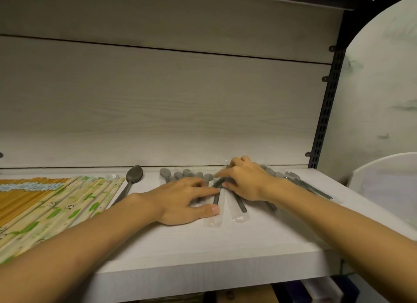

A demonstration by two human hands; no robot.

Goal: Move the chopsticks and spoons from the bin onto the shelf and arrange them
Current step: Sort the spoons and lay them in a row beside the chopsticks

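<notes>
The fingers (198, 187) of the left hand (180, 201) lie straight and slightly spread, pressing flat on the handles of the wrapped spoons (191, 175), with the thumb stretched along the near side onto a clear plastic sleeve (213, 221). The right hand (244, 180) sits just beside it, fingers loosely bent over the same cluster, the forefinger reaching left toward the left hand's fingertips and the thumb touching a dark spoon handle; whether it truly pinches that handle I cannot tell. The spoons lie in a row on the white shelf (203, 257), bowls pointing at the pale wood-grain back panel (158, 99), handles toward the front edge, each in a see-through wrapper; more of them fan out to the right of the right wrist, near the shelf's end. One bare grey spoon (132, 180) lies apart to the left, tilted, its bowl near the back panel. Further left, the chopsticks (56, 208) in panda-printed green and cream paper wrappers lie side by side at a slant, touching a block of plain yellow chopsticks (18, 201) with a pale band across them. A black slotted upright (325, 113) stands at the shelf's right rear corner, and a white rounded container (383, 178) sits beyond it.
</notes>
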